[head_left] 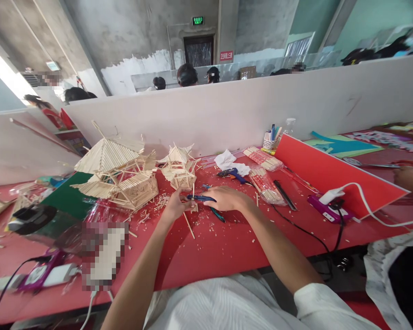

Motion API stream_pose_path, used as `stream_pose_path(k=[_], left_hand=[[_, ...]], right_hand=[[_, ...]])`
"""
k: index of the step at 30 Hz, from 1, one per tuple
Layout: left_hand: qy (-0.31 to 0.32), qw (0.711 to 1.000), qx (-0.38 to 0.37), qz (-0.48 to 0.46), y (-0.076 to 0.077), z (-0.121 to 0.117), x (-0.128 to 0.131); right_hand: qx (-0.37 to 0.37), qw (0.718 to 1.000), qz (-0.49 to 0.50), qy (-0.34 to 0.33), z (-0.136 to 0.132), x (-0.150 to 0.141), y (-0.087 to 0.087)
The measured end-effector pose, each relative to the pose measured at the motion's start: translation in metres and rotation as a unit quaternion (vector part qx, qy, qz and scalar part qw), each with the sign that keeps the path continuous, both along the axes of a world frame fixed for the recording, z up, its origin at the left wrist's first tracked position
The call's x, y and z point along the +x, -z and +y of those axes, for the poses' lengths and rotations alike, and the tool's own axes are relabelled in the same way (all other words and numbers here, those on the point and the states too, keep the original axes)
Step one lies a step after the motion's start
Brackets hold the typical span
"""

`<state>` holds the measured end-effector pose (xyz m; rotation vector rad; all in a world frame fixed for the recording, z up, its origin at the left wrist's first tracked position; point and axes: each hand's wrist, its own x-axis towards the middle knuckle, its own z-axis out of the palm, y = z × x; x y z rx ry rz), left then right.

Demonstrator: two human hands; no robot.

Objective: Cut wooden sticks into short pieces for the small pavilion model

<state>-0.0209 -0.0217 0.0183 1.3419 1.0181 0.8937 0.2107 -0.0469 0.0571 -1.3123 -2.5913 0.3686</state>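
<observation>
Pinched in the fingers of my left hand (pixel 175 205) is a thin wooden stick (pixel 193 189), standing nearly upright. My right hand (pixel 224 199) is closed on a pair of cutting pliers (pixel 202 198) with dark blue and teal handles. The jaws point left and meet the stick at my left fingertips; whether they press on it I cannot tell. Just beyond my hands stands a small pavilion model (pixel 179 172) built of sticks. A larger stick pavilion (pixel 119 172) is to its left. One loose stick (pixel 189 225) lies below my left fingers.
Stick offcuts litter the red table (pixel 206 256). A glue gun (pixel 236 175), crumpled tissue (pixel 227 160) and bagged sticks (pixel 266 185) lie to the right, before a red board (pixel 330 176). A purple power strip (pixel 330 211) trails cables. A white partition (pixel 227 110) runs behind; another person's hand (pixel 411 178) is far right.
</observation>
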Motion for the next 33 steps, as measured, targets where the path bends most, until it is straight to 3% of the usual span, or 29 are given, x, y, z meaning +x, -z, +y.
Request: stream_pose_path(k=[20, 33], left_hand=[[-0.016, 1.0, -0.002, 0.012, 0.004, 0.003, -0.002], [-0.028, 0.999, 0.009, 0.022, 0.003, 0.006, -0.002]], right_hand=[[-0.017, 0.998, -0.054, 0.004, -0.006, -0.006, -0.009], [-0.005, 0.999, -0.047, 0.01, -0.006, -0.011, -0.005]])
